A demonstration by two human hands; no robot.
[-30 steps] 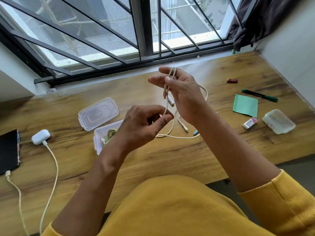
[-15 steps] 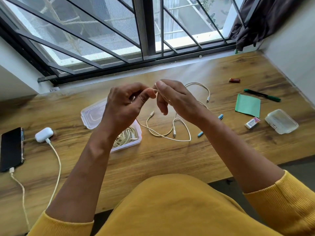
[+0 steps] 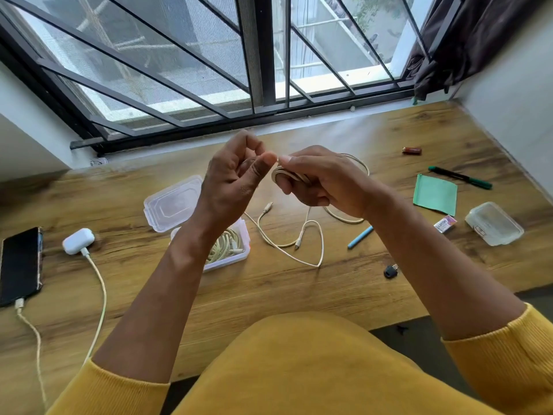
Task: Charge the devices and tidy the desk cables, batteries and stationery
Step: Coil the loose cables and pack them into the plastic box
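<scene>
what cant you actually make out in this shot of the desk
- Head view: how many turns the coiled cable has; the right hand covers most of it.
- Head view: whether the left hand pinches the cable; its fingertips hide the contact.
- Head view: where the phone cable and the earbud case cable lead; the bottom edge cuts them off.
- Head view: the eraser label; too small.

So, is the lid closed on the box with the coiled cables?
No, the lid lies on the desk beside the open box.
</scene>
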